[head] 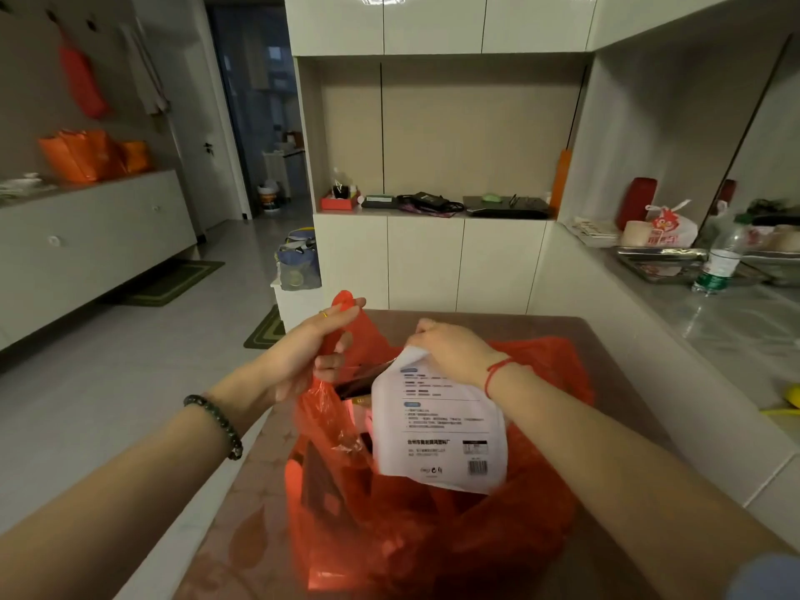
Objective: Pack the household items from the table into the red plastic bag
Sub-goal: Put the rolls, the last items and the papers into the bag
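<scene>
Red plastic bag (415, 534) handle gripped by left hand (303, 352); right hand (450, 348) pinches white packet (437, 430).

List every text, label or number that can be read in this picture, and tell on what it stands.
White packet in the right hand: printed lines, one bold line of Chinese characters and a barcode, all too blurred to quote.
White bag on the counter: red print, unreadable.
Bottle: green label, too small to read.
Nothing else carries readable text.
</scene>
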### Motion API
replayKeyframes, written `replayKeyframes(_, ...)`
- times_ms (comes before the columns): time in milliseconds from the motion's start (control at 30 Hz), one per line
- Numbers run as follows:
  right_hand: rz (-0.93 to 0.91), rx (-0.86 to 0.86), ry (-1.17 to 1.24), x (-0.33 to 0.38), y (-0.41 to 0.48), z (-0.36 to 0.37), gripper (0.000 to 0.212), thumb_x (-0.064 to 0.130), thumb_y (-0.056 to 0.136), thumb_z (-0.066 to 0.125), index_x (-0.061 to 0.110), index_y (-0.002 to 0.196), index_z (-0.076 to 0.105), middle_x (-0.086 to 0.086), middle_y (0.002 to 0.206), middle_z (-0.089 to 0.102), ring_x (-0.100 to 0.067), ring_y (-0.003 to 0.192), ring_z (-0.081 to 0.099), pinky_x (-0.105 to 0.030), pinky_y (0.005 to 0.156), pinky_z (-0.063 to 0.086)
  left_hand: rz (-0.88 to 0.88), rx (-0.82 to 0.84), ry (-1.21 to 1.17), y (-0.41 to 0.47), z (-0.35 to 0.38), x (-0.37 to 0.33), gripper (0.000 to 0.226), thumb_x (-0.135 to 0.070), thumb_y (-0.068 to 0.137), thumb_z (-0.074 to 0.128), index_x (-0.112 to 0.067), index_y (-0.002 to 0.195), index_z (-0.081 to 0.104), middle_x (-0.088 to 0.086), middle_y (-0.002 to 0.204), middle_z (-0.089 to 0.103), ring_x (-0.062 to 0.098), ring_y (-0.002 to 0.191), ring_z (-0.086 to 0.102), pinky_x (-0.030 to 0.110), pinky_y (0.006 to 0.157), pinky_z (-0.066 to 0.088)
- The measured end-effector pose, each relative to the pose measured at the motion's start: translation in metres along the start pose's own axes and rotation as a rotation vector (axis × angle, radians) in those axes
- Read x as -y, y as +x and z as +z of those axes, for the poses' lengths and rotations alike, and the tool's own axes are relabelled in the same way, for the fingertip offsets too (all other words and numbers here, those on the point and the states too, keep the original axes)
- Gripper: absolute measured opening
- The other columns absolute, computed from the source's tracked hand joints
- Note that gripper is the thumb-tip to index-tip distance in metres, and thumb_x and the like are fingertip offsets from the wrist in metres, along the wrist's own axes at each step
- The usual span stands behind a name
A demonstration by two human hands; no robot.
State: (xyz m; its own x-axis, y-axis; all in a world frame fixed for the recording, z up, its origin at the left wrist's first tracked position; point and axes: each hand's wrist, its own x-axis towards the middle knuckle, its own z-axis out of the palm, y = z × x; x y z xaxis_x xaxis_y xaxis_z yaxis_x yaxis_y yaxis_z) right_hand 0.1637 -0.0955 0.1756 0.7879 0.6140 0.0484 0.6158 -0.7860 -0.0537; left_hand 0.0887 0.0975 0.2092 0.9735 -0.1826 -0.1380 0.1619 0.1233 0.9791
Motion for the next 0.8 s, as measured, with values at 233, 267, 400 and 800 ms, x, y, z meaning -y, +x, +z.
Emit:
replayKeyframes(233,0.192,0.064,0.185,-0.012,-0.003,0.018,0.060,0.024,0.097,0.037,0.047,0.142,0.004,-0.005,0.157,0.007,-0.037,0.141,0.016,-0.052,0.112,0.028,0.006,0.013,-0.022,-0.004,-0.009,0.002,0.031,-0.027,0.092,0.047,-0.024,0.123,0.047,-0.003,0.052,0.039,0.002,0.030,0.024,0.009,0.032,0.018)
replayKeyframes(267,0.214,0.019,0.255,-0.017,-0.008,0.013,0.055,0.027,0.098,0.032,0.046,0.143,0.005,-0.004,0.158,0.002,-0.036,0.143,0.012,-0.051,0.115,0.022,0.012,0.020,-0.005,-0.006,-0.010,0.002,0.031,-0.026,0.091,0.049,-0.023,0.122,0.047,-0.003,0.053,0.041,0.003,0.031,0.026,0.010,0.031,0.021)
replayKeyframes(400,0.310,-0.334,0.561,-0.028,-0.035,-0.014,0.038,0.024,0.100,0.028,0.008,0.127,0.050,-0.017,0.141,0.041,-0.028,0.128,0.041,-0.039,0.107,0.030,0.067,0.024,0.307,-0.014,-0.011,0.006,0.033,-0.022,0.080,0.063,-0.023,0.110,0.049,0.001,0.057,0.053,0.010,0.038,0.043,0.020,0.037,0.044)
replayKeyframes(800,0.736,-0.499,1.076,-0.050,-0.077,0.024,0.043,0.054,0.075,0.064,0.011,0.074,0.059,-0.003,0.071,0.064,-0.020,0.068,0.063,-0.026,0.057,0.050,0.054,0.021,0.582,-0.053,-0.016,0.017,0.046,-0.013,0.087,0.058,-0.037,0.122,0.039,-0.006,0.081,0.068,0.004,0.056,0.061,0.016,0.049,0.045)
